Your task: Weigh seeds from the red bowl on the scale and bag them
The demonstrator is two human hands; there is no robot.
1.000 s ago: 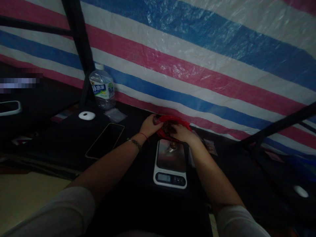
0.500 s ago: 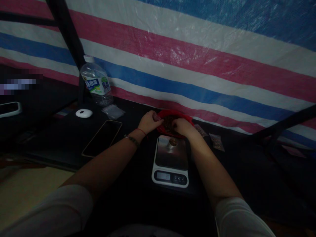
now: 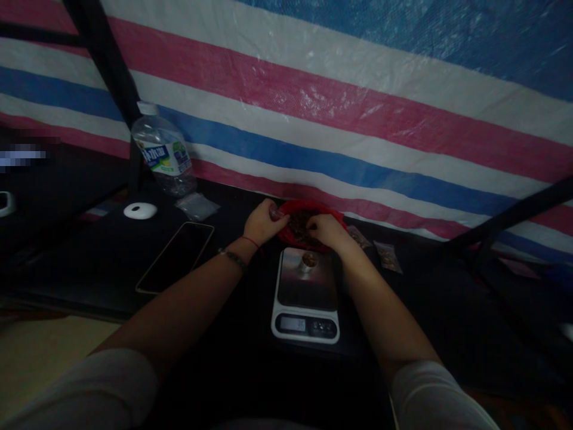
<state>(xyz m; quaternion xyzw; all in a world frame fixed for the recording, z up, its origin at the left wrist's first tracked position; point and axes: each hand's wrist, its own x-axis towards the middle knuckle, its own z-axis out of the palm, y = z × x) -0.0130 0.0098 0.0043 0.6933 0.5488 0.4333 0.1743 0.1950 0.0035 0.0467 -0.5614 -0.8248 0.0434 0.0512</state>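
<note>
A red bowl of small dark brown bits stands at the back of a black table, against a striped tarp. My left hand curls at the bowl's left rim, its fingers closed on something small I cannot make out. My right hand reaches into the bowl with fingers pinched among the bits. Just in front sits a white kitchen scale with a small metal cup of brown bits on its platform.
A phone lies face up left of the scale. Further left are a white round puck, a water bottle and a small clear bag. Two small filled bags lie right of the bowl. Black frame poles cross the tarp.
The view has tilted down and shifted right, so everything sits slightly further left. Both hands stay at the red bowl, with only small finger movements.
</note>
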